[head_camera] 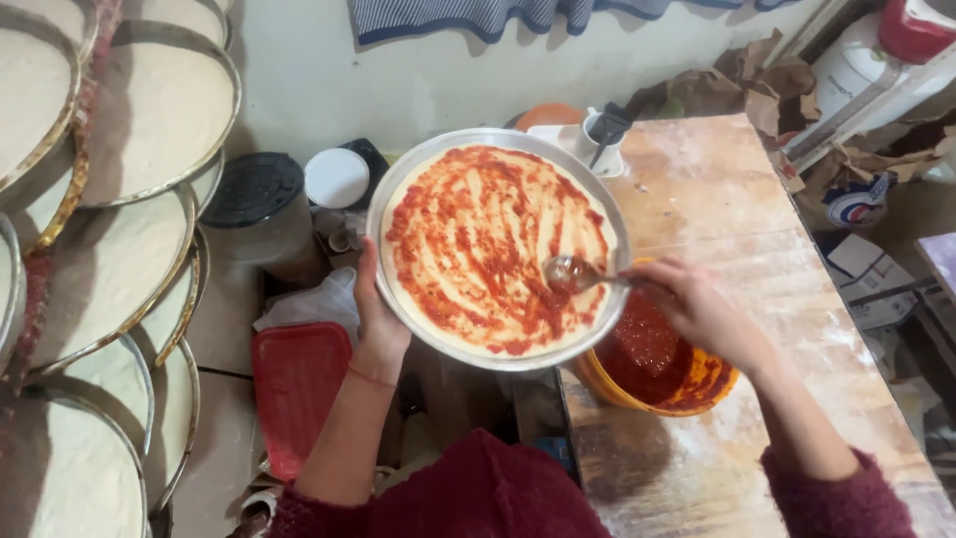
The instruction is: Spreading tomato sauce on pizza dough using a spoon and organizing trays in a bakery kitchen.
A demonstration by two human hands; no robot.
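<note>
Gripping the pan (398, 199) rim in your closed left hand (376, 317), your right hand (697, 309) pinches the spoon (570, 271); sweep sauce evenly toward bare dough (468, 249) edges.

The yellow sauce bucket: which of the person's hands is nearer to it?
Right. The right hand with the spoon hovers above the bucket; the left hand grips the pan's far rim.

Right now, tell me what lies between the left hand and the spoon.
In the head view, only sauced dough in the round pan lies between the left hand at the pan's rim and the spoon held by the right hand.
</note>
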